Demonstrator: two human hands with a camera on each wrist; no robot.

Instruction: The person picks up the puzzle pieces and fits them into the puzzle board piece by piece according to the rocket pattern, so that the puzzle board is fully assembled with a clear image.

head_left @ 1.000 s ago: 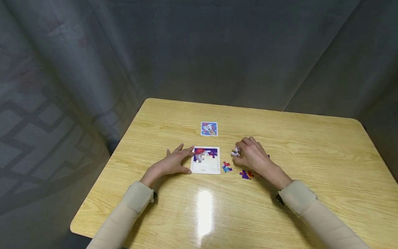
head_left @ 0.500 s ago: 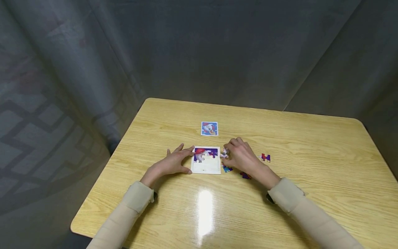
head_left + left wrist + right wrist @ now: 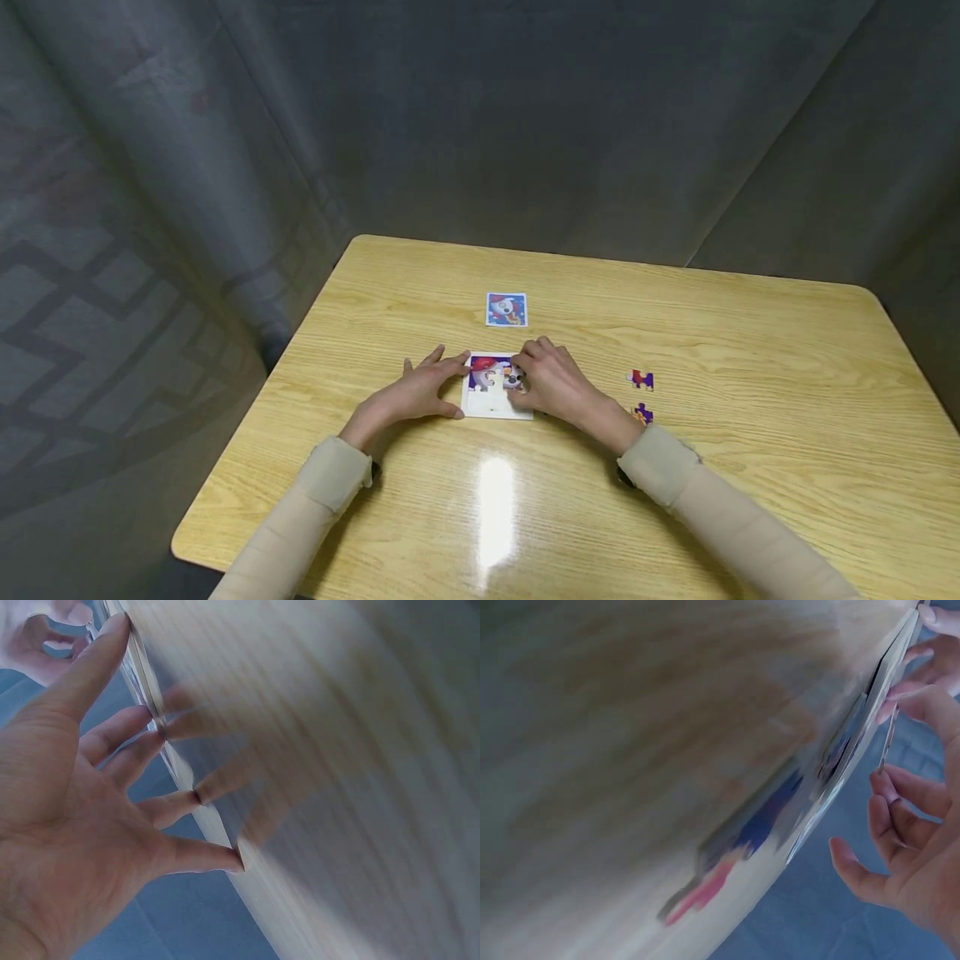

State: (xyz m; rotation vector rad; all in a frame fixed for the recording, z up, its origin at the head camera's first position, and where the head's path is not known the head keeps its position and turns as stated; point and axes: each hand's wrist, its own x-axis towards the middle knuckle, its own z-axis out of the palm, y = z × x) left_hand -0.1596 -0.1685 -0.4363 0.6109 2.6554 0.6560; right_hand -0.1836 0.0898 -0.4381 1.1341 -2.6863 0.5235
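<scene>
A square white puzzle tray point(image 3: 477, 408) lies on the table, with joined pieces showing a red and white picture along its upper part. At its left side rests my left hand point(image 3: 416, 392), fingers spread and fairly straight, thumb and fingertips touching the rim; the left wrist view shows the same spread fingers point(image 3: 135, 757). My right hand point(image 3: 557, 385) pinches a white jigsaw piece point(image 3: 513, 378) between thumb and fingers over the tray's right half. Seen edge-on in the right wrist view, that thin piece point(image 3: 888, 739) is tilted above the tray. The right hand covers the tray's right edge.
Two loose jigsaw pieces, a red and purple one point(image 3: 642, 379) and a purple and orange one point(image 3: 642, 413), lie right of the right hand. Beyond the tray lies a small picture card point(image 3: 506, 309). A grey curtain point(image 3: 525, 125) hangs behind the wooden table point(image 3: 420, 517).
My right hand has carried the white piece leftward from the table to over the tray. The loose pieces beside the tray are now hidden by it. My left hand has stayed put.
</scene>
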